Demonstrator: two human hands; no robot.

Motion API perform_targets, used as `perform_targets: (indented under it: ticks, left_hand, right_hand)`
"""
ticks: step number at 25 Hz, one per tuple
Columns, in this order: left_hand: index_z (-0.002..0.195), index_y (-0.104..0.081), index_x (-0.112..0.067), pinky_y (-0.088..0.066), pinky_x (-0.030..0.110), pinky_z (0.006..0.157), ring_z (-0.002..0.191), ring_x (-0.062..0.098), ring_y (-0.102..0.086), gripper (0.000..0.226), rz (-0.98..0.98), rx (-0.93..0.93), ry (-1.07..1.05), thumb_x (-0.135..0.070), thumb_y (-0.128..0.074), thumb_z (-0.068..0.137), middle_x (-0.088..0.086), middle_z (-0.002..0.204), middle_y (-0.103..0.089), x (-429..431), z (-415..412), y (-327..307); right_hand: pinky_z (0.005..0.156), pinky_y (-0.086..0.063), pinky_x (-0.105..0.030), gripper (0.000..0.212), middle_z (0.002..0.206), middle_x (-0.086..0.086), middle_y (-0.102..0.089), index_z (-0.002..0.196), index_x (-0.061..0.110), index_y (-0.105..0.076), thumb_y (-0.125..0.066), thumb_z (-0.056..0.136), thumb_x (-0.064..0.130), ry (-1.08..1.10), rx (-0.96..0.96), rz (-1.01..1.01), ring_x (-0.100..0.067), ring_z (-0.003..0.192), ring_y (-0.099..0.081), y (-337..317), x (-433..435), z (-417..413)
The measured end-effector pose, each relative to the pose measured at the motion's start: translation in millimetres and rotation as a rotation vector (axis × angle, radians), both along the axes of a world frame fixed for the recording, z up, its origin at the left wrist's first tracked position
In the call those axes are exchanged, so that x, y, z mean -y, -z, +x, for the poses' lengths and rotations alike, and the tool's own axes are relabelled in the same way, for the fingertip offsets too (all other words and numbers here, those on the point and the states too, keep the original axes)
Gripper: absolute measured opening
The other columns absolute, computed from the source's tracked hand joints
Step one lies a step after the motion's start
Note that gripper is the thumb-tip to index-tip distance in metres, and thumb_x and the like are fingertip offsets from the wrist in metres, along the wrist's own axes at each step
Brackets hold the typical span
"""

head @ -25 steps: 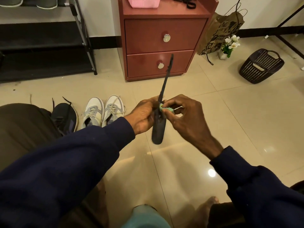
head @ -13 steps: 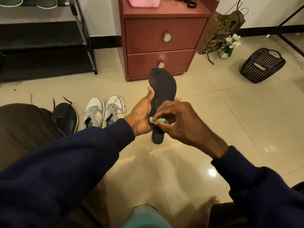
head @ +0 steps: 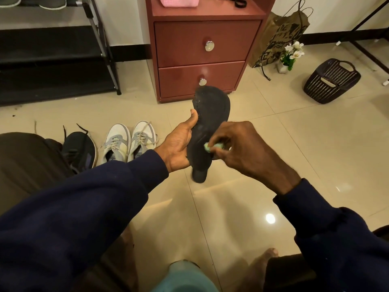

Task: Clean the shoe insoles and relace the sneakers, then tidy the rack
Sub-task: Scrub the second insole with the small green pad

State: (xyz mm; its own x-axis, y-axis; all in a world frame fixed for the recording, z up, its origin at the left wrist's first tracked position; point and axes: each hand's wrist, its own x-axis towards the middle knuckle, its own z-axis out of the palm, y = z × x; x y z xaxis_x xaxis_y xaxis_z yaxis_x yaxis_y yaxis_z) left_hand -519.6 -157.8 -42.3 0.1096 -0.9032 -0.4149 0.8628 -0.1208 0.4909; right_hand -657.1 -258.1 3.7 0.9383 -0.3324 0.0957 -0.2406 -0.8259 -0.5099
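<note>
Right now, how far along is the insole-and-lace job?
Done: nothing visibly finished. In hand: the left hand holds a black insole; the right hand presses a green wipe onto it. Left: the black sneaker has loose laces; white sneakers stand off the shoe rack.

Glossy beige tile floor [head: 294, 154]. On it: black shoe rack [head: 54, 66] upper left, red-brown two-drawer cabinet [head: 202, 49] top centre, paper bag [head: 277, 36] and small flower pot [head: 291, 55] just right of it, dark basket [head: 331, 81] tilted, far right. Dark sneaker [head: 81, 149] beside white sneakers [head: 130, 140], centre left.
</note>
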Motion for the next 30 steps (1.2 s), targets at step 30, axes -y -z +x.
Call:
perform_targets:
  ticks: [30]
  left_hand:
    - [0.138, -0.057, -0.009, -0.051, 0.063, 0.100, 0.110, 0.034, -0.070, 0.054, 0.010, 0.164, 0.036, -0.051, -0.043, 0.105, 0.017, 0.128, -0.068, 4.0, -16.7, 13.4]
  right_hand:
    - [0.075, -0.059, -0.028, 0.015, 0.095, -0.002, -0.068, 0.095, 0.012, -0.077, -0.081, 0.081, 0.011, 0.140, 0.100, -0.142, -0.013, 0.080, -0.062, 3.1, 13.8, -0.5]
